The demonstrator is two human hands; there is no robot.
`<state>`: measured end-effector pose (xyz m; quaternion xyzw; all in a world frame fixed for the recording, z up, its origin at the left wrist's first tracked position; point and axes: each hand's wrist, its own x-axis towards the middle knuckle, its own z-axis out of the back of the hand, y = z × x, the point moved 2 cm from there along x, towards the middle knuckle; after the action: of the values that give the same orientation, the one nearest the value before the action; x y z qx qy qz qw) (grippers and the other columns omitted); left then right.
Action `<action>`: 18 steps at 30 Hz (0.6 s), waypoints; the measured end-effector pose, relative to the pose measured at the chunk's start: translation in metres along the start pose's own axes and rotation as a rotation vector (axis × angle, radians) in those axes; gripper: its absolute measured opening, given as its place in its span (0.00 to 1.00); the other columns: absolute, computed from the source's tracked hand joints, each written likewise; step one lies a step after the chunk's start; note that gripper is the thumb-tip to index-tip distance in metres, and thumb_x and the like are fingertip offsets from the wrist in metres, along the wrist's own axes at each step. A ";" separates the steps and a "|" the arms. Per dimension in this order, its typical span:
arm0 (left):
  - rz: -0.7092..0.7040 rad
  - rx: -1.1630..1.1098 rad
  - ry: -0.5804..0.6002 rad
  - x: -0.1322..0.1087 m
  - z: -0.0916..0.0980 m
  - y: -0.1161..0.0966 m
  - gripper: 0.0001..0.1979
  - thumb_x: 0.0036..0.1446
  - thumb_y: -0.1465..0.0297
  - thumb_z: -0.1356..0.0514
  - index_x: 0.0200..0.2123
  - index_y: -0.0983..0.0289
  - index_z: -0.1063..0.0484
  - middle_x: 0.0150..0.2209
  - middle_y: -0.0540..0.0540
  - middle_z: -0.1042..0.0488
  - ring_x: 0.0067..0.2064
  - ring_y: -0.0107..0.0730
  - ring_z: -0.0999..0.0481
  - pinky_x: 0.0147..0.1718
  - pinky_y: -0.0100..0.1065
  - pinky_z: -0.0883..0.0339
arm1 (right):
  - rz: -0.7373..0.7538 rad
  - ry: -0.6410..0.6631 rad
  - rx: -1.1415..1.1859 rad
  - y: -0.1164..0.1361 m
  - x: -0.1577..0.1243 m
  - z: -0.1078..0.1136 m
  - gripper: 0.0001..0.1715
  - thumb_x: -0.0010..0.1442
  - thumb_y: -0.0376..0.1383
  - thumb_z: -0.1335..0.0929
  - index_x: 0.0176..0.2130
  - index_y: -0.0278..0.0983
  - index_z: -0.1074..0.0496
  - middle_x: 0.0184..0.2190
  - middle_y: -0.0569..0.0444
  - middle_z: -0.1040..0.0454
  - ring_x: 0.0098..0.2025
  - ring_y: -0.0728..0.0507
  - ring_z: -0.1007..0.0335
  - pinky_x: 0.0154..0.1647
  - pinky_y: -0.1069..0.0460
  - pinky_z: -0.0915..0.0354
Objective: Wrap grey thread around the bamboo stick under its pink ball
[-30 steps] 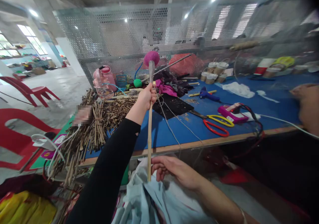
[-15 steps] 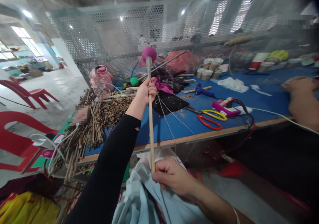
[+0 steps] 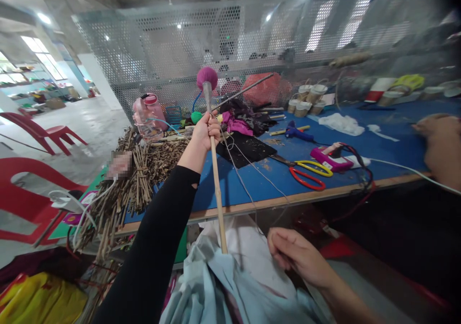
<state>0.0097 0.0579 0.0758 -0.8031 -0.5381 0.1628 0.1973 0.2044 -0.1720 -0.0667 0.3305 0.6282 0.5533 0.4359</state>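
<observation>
My left hand [image 3: 206, 132] is wrapped round the upper part of a wooden stick [image 3: 218, 194]. Above the fist, a grey wrapped section [image 3: 207, 94] leads to a magenta ball [image 3: 207, 79] at the stick's top. The lower end rests against light blue cloth [image 3: 201, 285] on my lap. A thin grey cord [image 3: 240, 176] hangs from my left hand in loops over the table edge. My right hand [image 3: 297, 254] is off the stick, to the right of it, with fingers curled together; whether they pinch the cord or anything else cannot be seen.
On the blue table [image 3: 252, 187] lie scissors [image 3: 309, 172], a blue glue gun [image 3: 297, 130], a purple power strip [image 3: 331, 159] and black cloth [image 3: 247, 148]. Bundled dry twigs [image 3: 142, 175] fill the left side. Another person's arm [image 3: 441, 146] is at the right. Perforated metal panel [image 3: 162, 50] stands behind.
My right hand has let go of the stick's lower end and moved right. The stick's ball end has shifted slightly left, still in my left hand.
</observation>
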 end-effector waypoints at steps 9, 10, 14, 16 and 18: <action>-0.068 -0.038 0.021 0.001 -0.002 0.008 0.16 0.63 0.65 0.55 0.29 0.67 0.33 0.14 0.43 0.48 0.12 0.13 0.50 0.09 0.17 0.58 | 0.067 0.041 -0.490 0.031 -0.003 -0.027 0.15 0.57 0.42 0.36 0.28 0.34 0.29 0.22 0.56 0.32 0.25 0.50 0.39 0.26 0.57 0.44; -0.070 -0.023 0.005 0.001 -0.003 0.009 0.16 0.63 0.66 0.54 0.29 0.66 0.33 0.14 0.43 0.48 0.12 0.13 0.50 0.09 0.17 0.58 | 0.094 0.049 -0.480 0.037 -0.001 -0.034 0.15 0.56 0.42 0.35 0.27 0.33 0.29 0.21 0.57 0.33 0.24 0.51 0.41 0.25 0.57 0.45; -0.063 0.000 0.006 0.000 -0.005 0.011 0.17 0.63 0.65 0.55 0.29 0.66 0.33 0.14 0.43 0.48 0.12 0.12 0.51 0.10 0.18 0.59 | 0.201 0.099 -0.520 0.047 0.006 -0.050 0.16 0.57 0.42 0.35 0.26 0.34 0.28 0.19 0.58 0.34 0.21 0.53 0.43 0.23 0.57 0.48; -0.047 -0.012 0.028 -0.001 -0.005 0.011 0.17 0.63 0.65 0.55 0.29 0.67 0.33 0.14 0.43 0.48 0.12 0.12 0.51 0.10 0.17 0.59 | 0.277 0.110 -0.580 0.046 0.007 -0.052 0.18 0.59 0.41 0.37 0.24 0.34 0.29 0.18 0.58 0.34 0.21 0.53 0.43 0.24 0.57 0.49; -0.030 -0.021 0.035 -0.001 -0.004 0.012 0.17 0.63 0.64 0.55 0.29 0.67 0.33 0.14 0.43 0.48 0.12 0.12 0.51 0.10 0.17 0.59 | 0.367 0.120 -0.652 0.046 0.006 -0.054 0.20 0.60 0.41 0.38 0.22 0.34 0.31 0.17 0.57 0.35 0.22 0.52 0.42 0.25 0.56 0.49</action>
<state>0.0209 0.0520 0.0739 -0.7998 -0.5483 0.1400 0.2004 0.1495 -0.1806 -0.0226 0.2483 0.3740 0.8114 0.3742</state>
